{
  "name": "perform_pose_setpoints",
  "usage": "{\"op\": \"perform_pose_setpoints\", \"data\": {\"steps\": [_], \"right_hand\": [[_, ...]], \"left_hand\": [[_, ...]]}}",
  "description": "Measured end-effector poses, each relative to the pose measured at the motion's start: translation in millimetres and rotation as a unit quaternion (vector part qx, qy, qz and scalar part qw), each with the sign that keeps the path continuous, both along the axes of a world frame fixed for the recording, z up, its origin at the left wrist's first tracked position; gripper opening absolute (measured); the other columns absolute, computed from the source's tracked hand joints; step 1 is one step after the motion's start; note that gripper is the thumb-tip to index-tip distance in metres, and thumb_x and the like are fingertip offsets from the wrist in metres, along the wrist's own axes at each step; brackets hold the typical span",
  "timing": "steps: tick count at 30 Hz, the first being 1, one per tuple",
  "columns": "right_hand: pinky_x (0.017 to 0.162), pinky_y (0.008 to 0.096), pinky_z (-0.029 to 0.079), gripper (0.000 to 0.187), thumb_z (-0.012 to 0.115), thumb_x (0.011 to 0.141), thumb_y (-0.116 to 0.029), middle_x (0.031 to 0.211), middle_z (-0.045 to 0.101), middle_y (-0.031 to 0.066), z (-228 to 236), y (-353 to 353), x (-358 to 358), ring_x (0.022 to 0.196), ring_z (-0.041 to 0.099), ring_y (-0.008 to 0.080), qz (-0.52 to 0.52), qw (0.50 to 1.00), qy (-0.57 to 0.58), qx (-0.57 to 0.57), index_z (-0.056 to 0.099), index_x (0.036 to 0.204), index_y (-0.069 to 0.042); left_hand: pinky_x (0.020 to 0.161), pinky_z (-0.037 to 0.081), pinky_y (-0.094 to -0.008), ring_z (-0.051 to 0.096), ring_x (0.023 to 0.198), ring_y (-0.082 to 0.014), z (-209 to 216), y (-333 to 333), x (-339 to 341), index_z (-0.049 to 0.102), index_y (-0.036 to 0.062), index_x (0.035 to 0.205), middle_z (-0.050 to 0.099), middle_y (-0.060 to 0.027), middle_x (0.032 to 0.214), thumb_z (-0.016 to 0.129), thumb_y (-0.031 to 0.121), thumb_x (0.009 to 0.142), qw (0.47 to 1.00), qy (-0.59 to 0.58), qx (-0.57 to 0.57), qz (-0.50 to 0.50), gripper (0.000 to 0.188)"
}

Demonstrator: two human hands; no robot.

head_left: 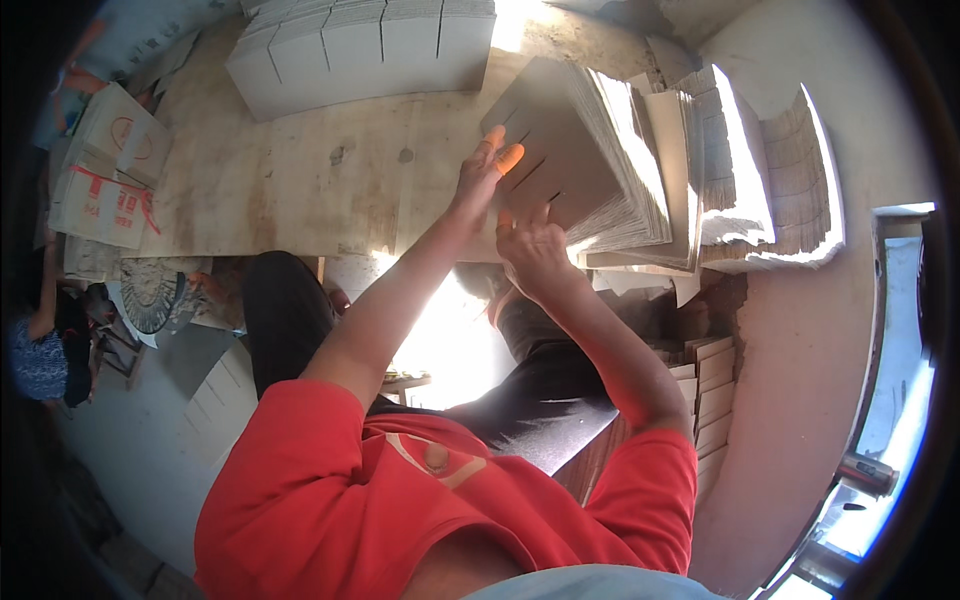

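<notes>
A stack of grey-brown cardboard sheets (565,150) with dark slots cut in them lies tilted on the worktable. At the left edge of its top sheet is my left hand (480,178), fingers stretched out, with orange finger covers on two of them. My right hand (535,248) is at the stack's near corner, its fingers curled in and one fingertip against the top sheet. Whether this hand pinches a sheet edge is hidden by the fingers.
A long row of slotted cardboard (360,50) stands at the back of the wooden worktable (300,170). More cardboard stacks (735,160) stand at right, by the wall. A white carton (110,170) with red print sits far left, near another person's arm (44,290). Cardboard pieces (715,390) are below right.
</notes>
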State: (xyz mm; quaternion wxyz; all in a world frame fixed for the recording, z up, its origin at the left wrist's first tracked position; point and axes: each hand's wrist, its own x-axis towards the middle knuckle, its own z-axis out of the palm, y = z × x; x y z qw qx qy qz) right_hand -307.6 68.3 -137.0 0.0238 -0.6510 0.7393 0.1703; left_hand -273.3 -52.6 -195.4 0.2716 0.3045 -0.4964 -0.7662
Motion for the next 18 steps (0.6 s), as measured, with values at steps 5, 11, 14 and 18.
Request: {"op": "perform_pose_setpoints", "data": {"steps": [5, 11, 14, 18], "right_hand": [[0.08, 0.0386, 0.05, 0.052, 0.067, 0.08, -0.034, 0.118, 0.055, 0.0175, 17.6, 30.7, -43.5, 0.116, 0.05, 0.0328, 0.033, 0.893, 0.081, -0.441, 0.054, 0.117, 0.0], [0.106, 0.0553, 0.019, 0.092, 0.06, 0.077, -0.06, 0.14, 0.032, 0.0242, 12.2, 37.4, -56.5, 0.132, 0.025, 0.0415, -0.282, 0.904, -0.109, -0.302, 0.028, 0.138, 0.001], [0.108, 0.056, 0.015, 0.095, 0.062, 0.076, -0.058, 0.142, 0.028, 0.0235, 7.6, 23.6, -47.8, 0.135, 0.02, 0.0398, -0.264, 0.931, -0.054, -0.248, 0.024, 0.139, 0.001], [0.106, 0.0605, 0.013, 0.092, 0.064, 0.076, -0.053, 0.143, 0.026, 0.0234, -3.2, 17.3, -55.3, 0.136, 0.018, 0.0397, -0.294, 0.931, -0.024, -0.216, 0.023, 0.14, 0.001]], "left_hand": [[0.11, 0.022, -0.0348, 0.027, 0.135, -0.0241, -26.4, -9.5, -1.4, 0.015, 0.0048, 0.145, 0.027, -0.0127, 0.146, 0.062, 0.048, 0.081, 1.0, -0.012, -0.023, -0.01, 0.091], [0.111, 0.019, -0.0334, 0.015, 0.139, -0.0239, -50.4, 19.2, -21.8, 0.015, 0.0033, 0.145, 0.014, -0.0154, 0.15, 0.062, 0.05, 0.079, 0.979, -0.118, -0.159, -0.057, 0.093], [0.112, 0.012, -0.04, 0.008, 0.139, -0.0357, -70.6, 8.9, -40.7, 0.02, 0.0015, 0.143, 0.012, -0.0221, 0.149, 0.061, 0.061, 0.074, 0.986, -0.044, -0.154, -0.04, 0.1], [0.111, 0.02, -0.0361, 0.016, 0.138, -0.0267, -52.3, 6.2, -36.0, 0.02, 0.0004, 0.142, 0.02, -0.0173, 0.148, 0.06, 0.053, 0.08, 0.984, -0.091, -0.12, -0.091, 0.091]]}}
